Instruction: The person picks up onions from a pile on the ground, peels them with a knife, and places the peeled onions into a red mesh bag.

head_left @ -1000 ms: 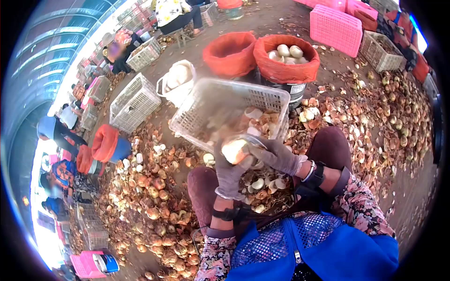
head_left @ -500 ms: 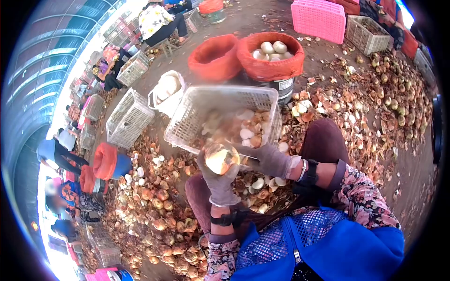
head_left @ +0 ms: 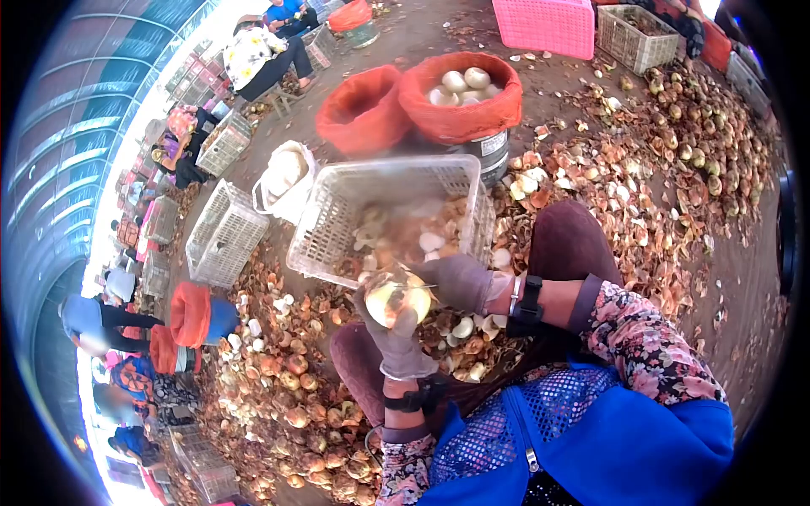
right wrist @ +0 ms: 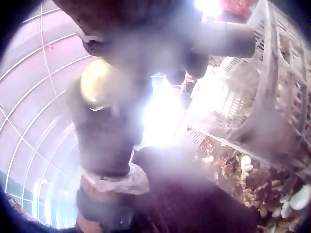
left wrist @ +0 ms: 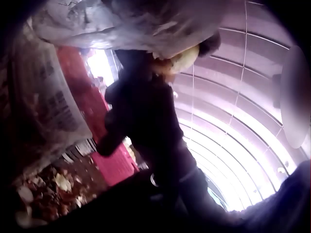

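Observation:
A partly peeled onion (head_left: 398, 305) sits in the gloved left hand (head_left: 393, 339), whose fingers curl round it. Against its upper right side is the gloved right hand (head_left: 462, 283), curled round a thin tool, of which a thin dark line shows near the onion. A cylindrical end, likely its handle (right wrist: 231, 40), juts out of the right hand (right wrist: 146, 39) in the right wrist view. The onion's pale side (left wrist: 185, 59) shows under the left glove (left wrist: 131, 24) in the left wrist view. A white crate (head_left: 309, 240) with skins and pale onions stands just beyond both hands.
Red-lined buckets (head_left: 460, 118), one holding peeled onions, stand behind the crate, with a white bucket (head_left: 285, 181) to their left. Onion heaps (head_left: 295, 417) and skins (head_left: 624, 211) cover the ground on both sides. Other people sit or bend at the left.
The head view has shifted, so the buckets and crate appear farther left. The left hand has turned the onion, showing more pale flesh; the right hand has drawn slightly back from over it.

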Motion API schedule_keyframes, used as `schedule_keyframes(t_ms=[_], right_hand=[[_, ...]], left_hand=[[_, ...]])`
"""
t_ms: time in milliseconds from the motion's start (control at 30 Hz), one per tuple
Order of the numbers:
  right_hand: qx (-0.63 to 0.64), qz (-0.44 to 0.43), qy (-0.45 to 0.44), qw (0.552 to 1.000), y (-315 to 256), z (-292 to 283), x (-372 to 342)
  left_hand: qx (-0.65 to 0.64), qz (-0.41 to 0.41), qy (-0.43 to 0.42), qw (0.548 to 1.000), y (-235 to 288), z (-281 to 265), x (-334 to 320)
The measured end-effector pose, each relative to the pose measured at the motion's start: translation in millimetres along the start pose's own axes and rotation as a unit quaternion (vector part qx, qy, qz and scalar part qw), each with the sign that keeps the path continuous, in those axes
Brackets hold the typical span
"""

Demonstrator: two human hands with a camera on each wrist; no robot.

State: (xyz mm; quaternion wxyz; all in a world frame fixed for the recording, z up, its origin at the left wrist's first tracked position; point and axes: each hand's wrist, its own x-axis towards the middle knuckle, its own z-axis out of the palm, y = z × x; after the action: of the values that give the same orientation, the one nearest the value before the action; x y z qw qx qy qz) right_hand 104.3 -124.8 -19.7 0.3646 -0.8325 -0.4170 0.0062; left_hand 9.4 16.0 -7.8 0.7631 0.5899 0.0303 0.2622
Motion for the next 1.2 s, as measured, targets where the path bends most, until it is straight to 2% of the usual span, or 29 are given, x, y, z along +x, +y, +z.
schedule_keyframes(t_ms=[67, 100, 200, 300, 333, 400, 433, 467, 533, 567, 600, 633, 667, 700, 767, 833, 900, 1000, 1067, 1100, 1133, 1200], right_hand=[[0.004, -0.036, 0.008, 0.999, 6.0, 0.9, 4.0], [0.006, -0.054, 0.013, 0.998, 6.9, 1.3, 5.8], [-0.087, -0.016, -0.051, 0.995, 5.6, 0.6, 14.1], [-0.093, 0.005, -0.050, 0.994, -4.6, -11.6, 11.3], [-0.085, 0.008, -0.029, 0.996, -2.6, -14.8, 13.8], [-0.072, 0.011, 0.011, 0.997, 2.5, -22.0, 20.4], [-0.110, -0.033, 0.034, 0.993, 8.2, -20.6, 22.1], [-0.149, -0.077, 0.058, 0.984, 17.6, -16.8, 23.6], [-0.118, -0.065, 0.017, 0.991, 13.1, -18.8, 25.2], [-0.103, -0.058, -0.003, 0.993, 10.8, -19.8, 26.0], [-0.035, -0.031, -0.053, 0.998, -2.6, -31.3, 22.0], [0.054, -0.040, -0.062, 0.996, -3.0, -29.3, 19.5], [0.142, -0.048, -0.072, 0.986, -3.4, -27.3, 17.0], [0.157, -0.024, -0.112, 0.981, -6.1, -34.5, 16.6], [0.185, 0.027, -0.191, 0.964, -13.8, -55.3, 14.9], [0.079, -0.173, -0.100, 0.977, 0.0, -49.3, 10.3], [0.286, -0.046, -0.083, 0.954, -3.0, -53.5, 0.7], [0.342, -0.116, -0.072, 0.930, 10.0, -37.6, -3.1], [0.402, -0.125, -0.011, 0.907, -12.4, -49.5, -1.4], [0.387, -0.166, 0.022, 0.907, -14.9, -53.7, -1.3], [0.469, -0.081, -0.022, 0.879, -22.1, -65.5, -9.2], [0.552, -0.084, -0.105, 0.823, -19.4, -67.6, -7.4]], left_hand=[[-0.063, -0.037, -0.023, 0.997, 6.0, 5.3, -0.7], [-0.012, 0.006, -0.019, 1.000, 4.9, 7.0, -2.0], [0.139, 0.141, -0.013, 0.980, -2.7, 17.6, -3.2], [0.050, 0.066, 0.012, 0.997, -5.1, 14.5, -7.7], [-0.124, -0.035, 0.024, 0.991, 14.7, 36.7, -12.0], [-0.174, -0.143, -0.081, 0.971, 21.4, 33.0, -11.4], [-0.191, -0.188, -0.125, 0.955, 31.5, 39.4, -11.2], [-0.205, -0.204, -0.092, 0.953, 36.5, 44.7, -11.3], [-0.235, -0.233, -0.028, 0.943, 41.4, 51.3, -11.5], [-0.234, -0.219, -0.062, 0.945, 41.6, 48.3, -10.3], [-0.232, -0.206, -0.094, 0.946, 40.1, 41.6, -9.3], [-0.229, -0.193, -0.125, 0.946, 37.4, 32.6, -8.2], [-0.292, -0.177, -0.252, 0.906, 26.4, 15.3, -1.9], [-0.318, -0.179, -0.291, 0.885, 22.5, 5.8, -1.8], [-0.335, -0.198, -0.298, 0.872, 21.9, -2.7, -2.3], [-0.344, -0.215, -0.289, 0.867, 21.6, -9.0, -6.5], [-0.349, -0.230, -0.281, 0.864, 21.7, -14.8, -10.5], [-0.346, -0.245, -0.269, 0.865, 18.0, -22.6, -16.8], [-0.329, -0.260, -0.258, 0.870, 15.7, -21.9, -18.8], [-0.317, -0.267, -0.252, 0.875, 15.4, -19.7, -19.1], [-0.304, -0.276, -0.246, 0.878, 14.8, -17.3, -20.0], [-0.274, -0.289, -0.230, 0.888, 15.8, -12.2, -20.3]])
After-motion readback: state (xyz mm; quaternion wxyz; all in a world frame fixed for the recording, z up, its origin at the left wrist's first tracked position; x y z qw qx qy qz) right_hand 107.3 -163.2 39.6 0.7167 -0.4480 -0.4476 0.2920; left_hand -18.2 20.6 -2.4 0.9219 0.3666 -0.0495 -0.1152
